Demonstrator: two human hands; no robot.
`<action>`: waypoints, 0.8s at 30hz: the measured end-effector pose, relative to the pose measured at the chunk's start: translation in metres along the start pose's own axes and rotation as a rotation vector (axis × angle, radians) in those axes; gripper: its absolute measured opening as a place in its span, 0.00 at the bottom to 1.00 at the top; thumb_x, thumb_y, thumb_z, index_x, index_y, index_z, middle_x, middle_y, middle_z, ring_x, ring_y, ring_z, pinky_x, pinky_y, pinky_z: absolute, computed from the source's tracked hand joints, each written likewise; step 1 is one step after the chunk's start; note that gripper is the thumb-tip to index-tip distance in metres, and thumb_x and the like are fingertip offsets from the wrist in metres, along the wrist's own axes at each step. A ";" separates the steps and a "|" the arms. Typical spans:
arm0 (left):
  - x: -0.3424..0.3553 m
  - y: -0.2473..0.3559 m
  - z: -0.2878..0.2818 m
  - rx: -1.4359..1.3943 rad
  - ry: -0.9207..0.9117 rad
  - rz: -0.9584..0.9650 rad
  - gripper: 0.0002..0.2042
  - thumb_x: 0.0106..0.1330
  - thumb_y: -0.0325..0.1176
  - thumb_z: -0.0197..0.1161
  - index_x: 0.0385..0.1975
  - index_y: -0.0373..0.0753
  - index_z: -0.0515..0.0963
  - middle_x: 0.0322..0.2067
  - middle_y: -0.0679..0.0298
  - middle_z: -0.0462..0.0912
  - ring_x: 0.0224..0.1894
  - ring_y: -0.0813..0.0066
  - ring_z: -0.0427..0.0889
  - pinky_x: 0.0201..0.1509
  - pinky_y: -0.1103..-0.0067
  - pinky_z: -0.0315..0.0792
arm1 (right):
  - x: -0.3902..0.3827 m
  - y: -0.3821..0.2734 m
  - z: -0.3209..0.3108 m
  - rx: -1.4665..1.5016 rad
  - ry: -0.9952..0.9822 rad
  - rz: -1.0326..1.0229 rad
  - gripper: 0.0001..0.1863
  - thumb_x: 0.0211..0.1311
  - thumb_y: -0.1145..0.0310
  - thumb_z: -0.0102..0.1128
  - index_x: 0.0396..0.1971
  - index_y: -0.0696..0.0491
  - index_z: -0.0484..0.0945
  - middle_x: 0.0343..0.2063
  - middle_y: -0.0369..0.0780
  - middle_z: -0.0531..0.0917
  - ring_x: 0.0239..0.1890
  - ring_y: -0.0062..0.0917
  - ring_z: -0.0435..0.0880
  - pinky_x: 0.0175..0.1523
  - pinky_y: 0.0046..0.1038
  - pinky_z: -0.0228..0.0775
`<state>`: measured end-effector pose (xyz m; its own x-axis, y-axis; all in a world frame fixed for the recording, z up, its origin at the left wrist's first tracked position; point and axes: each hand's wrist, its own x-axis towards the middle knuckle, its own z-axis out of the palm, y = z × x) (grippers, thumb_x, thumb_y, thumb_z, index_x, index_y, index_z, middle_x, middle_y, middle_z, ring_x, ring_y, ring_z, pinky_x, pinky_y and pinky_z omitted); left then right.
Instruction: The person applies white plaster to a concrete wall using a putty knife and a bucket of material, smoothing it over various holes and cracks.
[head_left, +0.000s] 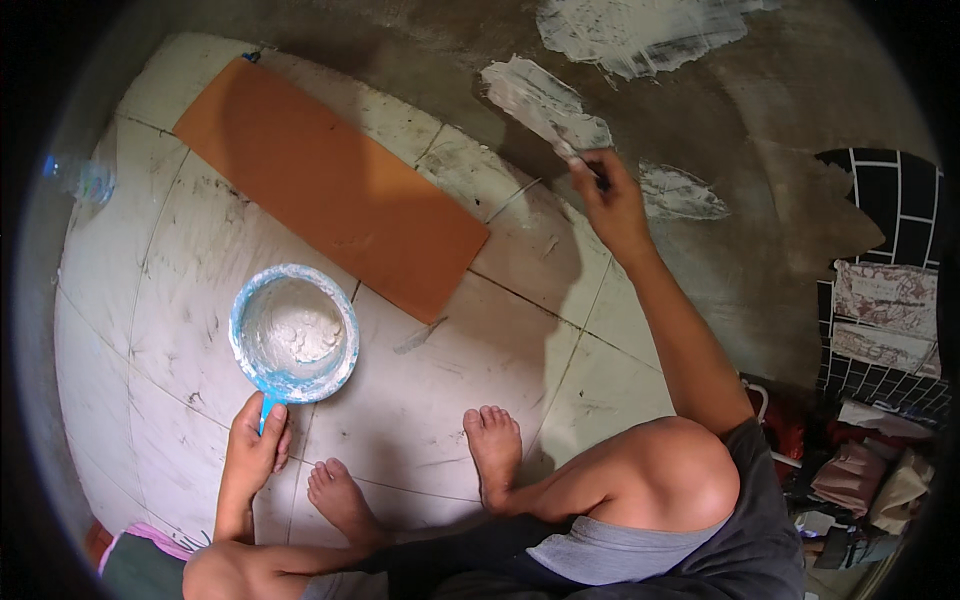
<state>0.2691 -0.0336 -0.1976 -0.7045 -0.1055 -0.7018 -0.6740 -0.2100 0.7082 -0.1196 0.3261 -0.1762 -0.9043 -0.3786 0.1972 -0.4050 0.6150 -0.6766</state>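
Note:
My left hand (257,440) is closed round the handle of a blue plastic dipper (241,352), held over the floor. White putty (305,333) lies inside the dipper and coats its rim. Up at the brown wall, my right hand (612,200) grips a putty knife (575,150) by its near end. White putty covers the knife, so its blade edge is hard to make out against the smeared wall patch (530,95). Two more white putty patches show on the wall, a large one (645,35) above and a small one (683,192) beside my right hand.
An orange-brown board (330,190) lies on the scuffed white tile floor (190,290) along the wall. A clear plastic bottle (90,182) is at the far left. Piled cloths and bags (860,470) sit at the right, below black tiling (905,200). My bare feet rest on the tiles.

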 end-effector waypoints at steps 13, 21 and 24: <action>0.010 0.001 0.002 0.049 -0.013 0.025 0.15 0.79 0.45 0.53 0.44 0.38 0.71 0.15 0.70 0.67 0.11 0.85 0.61 0.14 0.83 0.57 | -0.086 0.060 -0.079 -0.006 0.120 0.192 0.12 0.74 0.63 0.60 0.45 0.56 0.75 0.29 0.36 0.81 0.33 0.18 0.78 0.41 0.21 0.72; 0.006 0.004 0.004 0.014 -0.009 0.010 0.15 0.79 0.46 0.54 0.45 0.38 0.71 0.16 0.70 0.67 0.11 0.84 0.61 0.14 0.83 0.57 | -0.026 0.033 0.001 0.077 0.027 0.074 0.14 0.74 0.60 0.61 0.46 0.55 0.75 0.27 0.39 0.82 0.31 0.20 0.79 0.38 0.25 0.73; 0.002 0.000 0.004 0.001 0.021 -0.010 0.14 0.79 0.45 0.53 0.42 0.38 0.70 0.16 0.70 0.67 0.11 0.84 0.61 0.14 0.83 0.57 | -0.003 0.022 0.018 0.036 0.038 0.070 0.16 0.73 0.57 0.61 0.45 0.55 0.75 0.28 0.42 0.83 0.31 0.23 0.80 0.38 0.28 0.74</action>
<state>0.2673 -0.0303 -0.1986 -0.6933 -0.1236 -0.7100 -0.6809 -0.2103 0.7015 -0.1235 0.3279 -0.2042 -0.9349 -0.3087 0.1749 -0.3362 0.6132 -0.7148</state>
